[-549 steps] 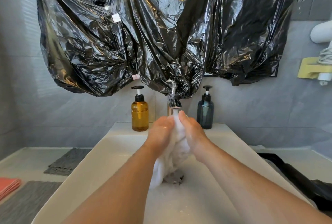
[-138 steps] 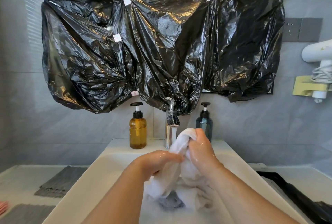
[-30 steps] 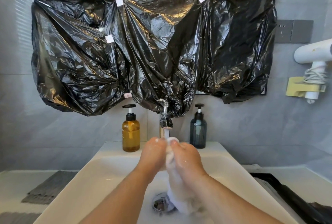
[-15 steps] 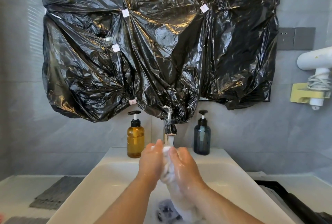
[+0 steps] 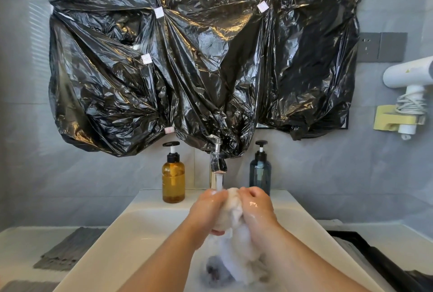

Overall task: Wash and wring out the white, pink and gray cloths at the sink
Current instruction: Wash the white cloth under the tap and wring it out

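While rubbing under the running water, holds the fluffy white cloth (image 5: pixel 232 198) tight in both hands. Round its 9 o'clock side, the left hand (image 5: pixel 207 213), fingers curled in hard. Round its 3 o'clock side, the right hand (image 5: pixel 256 212), fingers curled in just the same. Both wet, shiny and a bit soapy. Held right under the thin stream of water (image 5: pixel 219 180) from the shiny metal tap (image 5: pixel 216 162) at 12 o'clock of the big white sink (image 5: pixel 140 233). Toward 6 o'clock, a long soggy tail of the same cloth, hanging down to the dark round drain (image 5: pixel 216 270), blurry there.

Half a second ago: taller hands, fingers pointing up at the tap, cloth flat between the palms. Now: fingers folded over the top, cloth scrunched into a ball. Looks like a switch from rubbing to squeezing, most likely to push the soap out. Not wrung dry yet, judging by the fat, wet tail.

Lots left to do. At 9 o'clock from the sink, flat on the pale counter (image 5: pixel 23 240), a dark gray ribbed cloth (image 5: pixel 70 248), not touched and dry-looking. At 8 o'clock, in the bottom corner, the edge of one more gray cloth (image 5: pixel 25 286). No pink cloth anywhere in view.

At 11 o'clock behind the sink, a brown see-through pump bottle (image 5: pixel 173 181). At 1 o'clock, a dark blue pump bottle (image 5: pixel 260 174). High above, crinkly black plastic bags (image 5: pixel 199 69) stuck over the wall.
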Action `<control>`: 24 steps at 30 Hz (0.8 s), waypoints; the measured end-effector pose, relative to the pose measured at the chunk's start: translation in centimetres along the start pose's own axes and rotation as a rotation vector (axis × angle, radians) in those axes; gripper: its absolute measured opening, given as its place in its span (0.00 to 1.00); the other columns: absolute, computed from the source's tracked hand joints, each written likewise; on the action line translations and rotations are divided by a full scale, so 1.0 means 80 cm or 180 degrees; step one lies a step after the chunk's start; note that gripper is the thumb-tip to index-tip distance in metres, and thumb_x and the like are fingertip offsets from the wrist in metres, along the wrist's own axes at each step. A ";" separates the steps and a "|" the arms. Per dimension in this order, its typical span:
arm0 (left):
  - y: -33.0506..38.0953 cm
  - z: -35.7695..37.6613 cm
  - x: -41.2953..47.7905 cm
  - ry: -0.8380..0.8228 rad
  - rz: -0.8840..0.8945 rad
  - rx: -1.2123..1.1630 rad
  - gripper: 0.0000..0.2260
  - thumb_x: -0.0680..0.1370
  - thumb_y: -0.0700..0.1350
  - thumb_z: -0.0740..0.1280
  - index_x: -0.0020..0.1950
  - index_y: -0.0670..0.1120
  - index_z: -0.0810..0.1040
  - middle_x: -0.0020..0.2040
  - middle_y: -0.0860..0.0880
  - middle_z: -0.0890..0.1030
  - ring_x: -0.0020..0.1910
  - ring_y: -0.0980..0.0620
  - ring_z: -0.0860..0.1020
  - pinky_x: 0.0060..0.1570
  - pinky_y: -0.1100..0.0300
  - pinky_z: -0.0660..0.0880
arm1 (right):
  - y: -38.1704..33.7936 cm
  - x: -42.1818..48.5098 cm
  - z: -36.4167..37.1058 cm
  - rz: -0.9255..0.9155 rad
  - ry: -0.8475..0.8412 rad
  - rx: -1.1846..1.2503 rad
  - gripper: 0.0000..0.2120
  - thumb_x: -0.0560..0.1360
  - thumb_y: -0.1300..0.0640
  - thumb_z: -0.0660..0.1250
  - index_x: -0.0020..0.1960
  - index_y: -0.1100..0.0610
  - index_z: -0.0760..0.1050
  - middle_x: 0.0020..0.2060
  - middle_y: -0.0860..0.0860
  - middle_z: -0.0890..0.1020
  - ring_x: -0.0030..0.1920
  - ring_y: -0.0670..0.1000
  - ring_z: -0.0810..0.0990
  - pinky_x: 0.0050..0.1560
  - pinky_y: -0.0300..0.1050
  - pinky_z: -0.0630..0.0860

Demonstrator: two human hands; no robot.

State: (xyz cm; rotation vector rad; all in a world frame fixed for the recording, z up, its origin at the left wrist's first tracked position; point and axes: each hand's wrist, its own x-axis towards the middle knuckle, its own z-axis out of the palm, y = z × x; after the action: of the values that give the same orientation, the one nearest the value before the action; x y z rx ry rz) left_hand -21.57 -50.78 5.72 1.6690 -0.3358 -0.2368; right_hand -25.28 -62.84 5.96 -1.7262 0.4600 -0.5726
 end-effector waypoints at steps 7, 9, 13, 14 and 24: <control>0.004 -0.006 0.001 0.1026 0.0330 -0.0585 0.08 0.83 0.52 0.61 0.56 0.51 0.75 0.50 0.45 0.80 0.48 0.47 0.80 0.45 0.53 0.78 | 0.003 -0.027 0.033 -0.0323 -0.0615 0.0114 0.10 0.83 0.48 0.58 0.50 0.52 0.74 0.47 0.52 0.81 0.48 0.54 0.82 0.52 0.52 0.81; 0.002 -0.009 -0.001 0.1206 0.0346 -0.0483 0.10 0.84 0.54 0.60 0.50 0.50 0.76 0.48 0.44 0.80 0.48 0.46 0.80 0.47 0.52 0.77 | 0.008 -0.033 0.040 -0.0556 -0.0622 -0.0225 0.11 0.84 0.45 0.55 0.53 0.50 0.72 0.48 0.50 0.81 0.48 0.50 0.82 0.49 0.47 0.79; 0.002 -0.013 0.002 0.1147 0.0252 -0.0024 0.13 0.84 0.50 0.58 0.49 0.43 0.77 0.49 0.42 0.80 0.49 0.44 0.78 0.57 0.45 0.75 | 0.008 -0.032 0.044 -0.0600 -0.0424 -0.0565 0.13 0.85 0.46 0.52 0.55 0.51 0.73 0.46 0.48 0.81 0.45 0.45 0.79 0.42 0.42 0.73; 0.001 -0.015 0.007 0.1005 0.0327 0.0416 0.12 0.84 0.47 0.58 0.51 0.41 0.77 0.50 0.42 0.79 0.50 0.43 0.77 0.56 0.46 0.74 | 0.002 -0.031 0.044 -0.0496 -0.0395 -0.0539 0.13 0.84 0.47 0.54 0.53 0.52 0.75 0.45 0.49 0.82 0.44 0.46 0.79 0.40 0.43 0.72; 0.006 -0.019 0.001 -0.0205 -0.0316 -0.0212 0.16 0.81 0.59 0.61 0.57 0.49 0.78 0.44 0.49 0.81 0.42 0.49 0.77 0.36 0.58 0.74 | -0.001 -0.002 0.009 -0.0357 -0.0156 0.0112 0.13 0.85 0.55 0.56 0.48 0.59 0.75 0.41 0.53 0.76 0.44 0.53 0.75 0.40 0.45 0.69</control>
State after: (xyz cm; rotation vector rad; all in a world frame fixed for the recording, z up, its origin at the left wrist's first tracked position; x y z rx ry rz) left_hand -20.99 -49.48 6.41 1.6166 -0.2905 -0.3726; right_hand -24.99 -62.17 5.86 -1.7362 0.3182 -0.6134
